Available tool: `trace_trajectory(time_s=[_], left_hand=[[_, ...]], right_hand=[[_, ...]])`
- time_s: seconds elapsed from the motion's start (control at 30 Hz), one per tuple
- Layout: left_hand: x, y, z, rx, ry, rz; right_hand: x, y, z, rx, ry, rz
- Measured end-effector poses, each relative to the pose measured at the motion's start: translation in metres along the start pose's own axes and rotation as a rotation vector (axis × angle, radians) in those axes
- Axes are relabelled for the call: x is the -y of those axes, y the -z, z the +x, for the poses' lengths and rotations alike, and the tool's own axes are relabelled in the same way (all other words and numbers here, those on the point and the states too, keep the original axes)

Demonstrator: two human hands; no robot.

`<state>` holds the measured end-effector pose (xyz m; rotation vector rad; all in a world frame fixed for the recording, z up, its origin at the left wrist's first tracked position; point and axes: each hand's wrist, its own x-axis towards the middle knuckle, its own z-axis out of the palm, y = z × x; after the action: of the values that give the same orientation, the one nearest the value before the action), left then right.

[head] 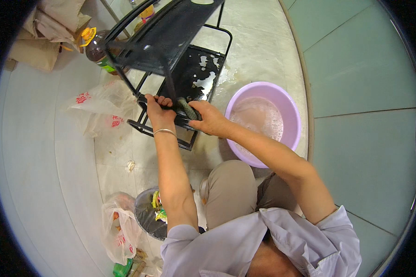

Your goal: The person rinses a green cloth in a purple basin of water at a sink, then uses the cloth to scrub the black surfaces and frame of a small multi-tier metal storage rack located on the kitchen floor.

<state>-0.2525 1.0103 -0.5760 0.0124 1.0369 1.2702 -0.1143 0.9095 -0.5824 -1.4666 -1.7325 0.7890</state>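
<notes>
A black metal rack with shelves stands tilted on the tiled floor before me. Puddles of water lie on its lower shelf. My left hand, with a bangle at the wrist, grips the rack's frame at the near end. In my right hand is a dark green scouring cloth, pressed against the rack's near edge just right of my left hand. Part of the cloth is hidden by my fingers. To the right, a lilac plastic basin holds cloudy, sudsy water.
A large bottle of dark liquid and cardboard are at the upper left. Plastic bags lie along the left wall. A lined waste bin stands beside my left arm. Pale green panels line the right side.
</notes>
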Motion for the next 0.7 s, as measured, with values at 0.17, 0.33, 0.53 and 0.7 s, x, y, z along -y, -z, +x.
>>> trace_trajectory(time_s=[0.17,0.33,0.53,0.7], left_hand=[[0.005,0.003,0.016,0.002,0.035,-0.024],[-0.019,-0.003,0.027,-0.063,0.039,-0.044],[-0.067,-0.008,-0.03,0.202,-0.255,0.222],[-0.104,0.043,-0.011,-0.068,-0.842,1.092]], right_hand=[[-0.018,-0.014,0.007,-0.112,-0.033,-0.018],[0.011,-0.016,0.024,-0.111,-0.173,0.089],[0.005,0.008,0.019,-0.137,-0.279,0.185],[-0.004,0.006,0.016,-0.103,-0.241,0.216]])
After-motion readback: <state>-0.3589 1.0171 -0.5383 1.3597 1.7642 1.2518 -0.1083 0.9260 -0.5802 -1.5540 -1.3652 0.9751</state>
